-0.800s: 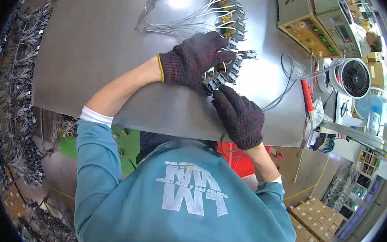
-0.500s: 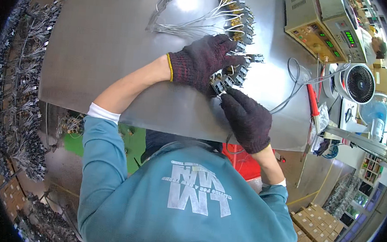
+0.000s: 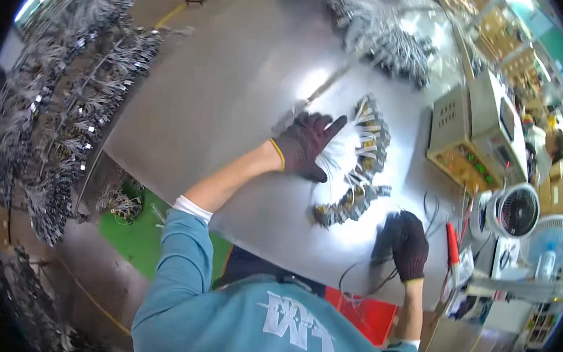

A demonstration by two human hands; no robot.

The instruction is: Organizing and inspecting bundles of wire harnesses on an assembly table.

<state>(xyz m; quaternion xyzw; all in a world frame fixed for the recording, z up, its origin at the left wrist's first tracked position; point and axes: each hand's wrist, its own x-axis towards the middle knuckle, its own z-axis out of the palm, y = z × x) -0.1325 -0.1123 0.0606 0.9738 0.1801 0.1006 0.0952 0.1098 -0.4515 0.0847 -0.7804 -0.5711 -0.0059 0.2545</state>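
Note:
A curved row of small dark electrical parts with brass-coloured bits (image 3: 373, 140) lies on the metal table. Its lower section (image 3: 352, 207) bends toward me. White wires (image 3: 337, 155) run left from the row into a bundle. My left hand (image 3: 305, 146), in a dark knitted glove with a yellow cuff, is over the wires with thumb and fingers spread, apparently holding nothing. To the right of the row is my gloved right hand (image 3: 410, 244), low over the table and apart from the parts. Its fingers are smeared by motion. A thin dark cable (image 3: 353, 274) loops beside it.
A beige bench instrument (image 3: 466, 134) with lit displays stands at the right, near a small round fan (image 3: 517, 211). A red-handled tool (image 3: 453, 244) is by the table's right edge. Grey wire bundles (image 3: 398, 43) lie at the far side. More hang on racks (image 3: 68, 113) at left.
My left hand has let go of the row and spread over the wires. My right hand has drawn away to the right. The whole view has shifted, showing more of the table's far side.

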